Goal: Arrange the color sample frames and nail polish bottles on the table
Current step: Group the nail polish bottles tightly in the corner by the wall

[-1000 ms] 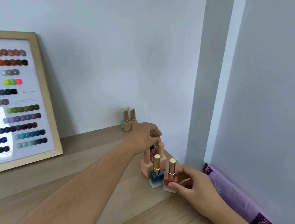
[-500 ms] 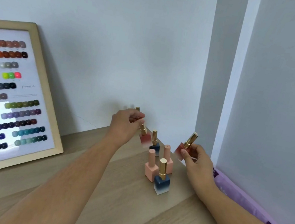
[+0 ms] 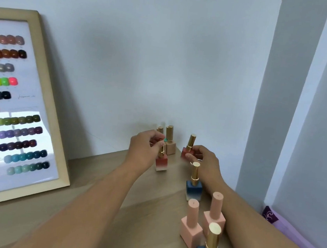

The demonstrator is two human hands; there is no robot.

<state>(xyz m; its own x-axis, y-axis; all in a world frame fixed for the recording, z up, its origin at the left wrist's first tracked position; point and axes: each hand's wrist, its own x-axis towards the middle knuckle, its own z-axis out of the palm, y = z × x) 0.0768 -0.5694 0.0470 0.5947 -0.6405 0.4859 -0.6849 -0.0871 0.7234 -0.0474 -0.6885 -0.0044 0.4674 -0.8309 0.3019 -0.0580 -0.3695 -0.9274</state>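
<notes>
While 1 red bottle [image 3: 161, 161] is pinched by the left hand [image 3: 145, 148] and a 2nd red bottle [image 3: 187, 150] gripped by the right hand [image 3: 202, 160] near the wall [image 3: 145, 60], the beige bottle [image 3: 170, 145] between could be toppled by knuckles.

No legible text found. The frame [image 3: 48, 98] holds a white card with one faint script line [image 3: 27, 97], to the right of the dark swatch row. It is too small and blurred to read. Tiny marks under some swatches are equally unreadable. The visible faces of the bottles [image 3: 191, 231] carry nothing that can be read. The purple cloth [image 3: 270, 214] bears a pale scroll ornament, which is not lettering.
</notes>
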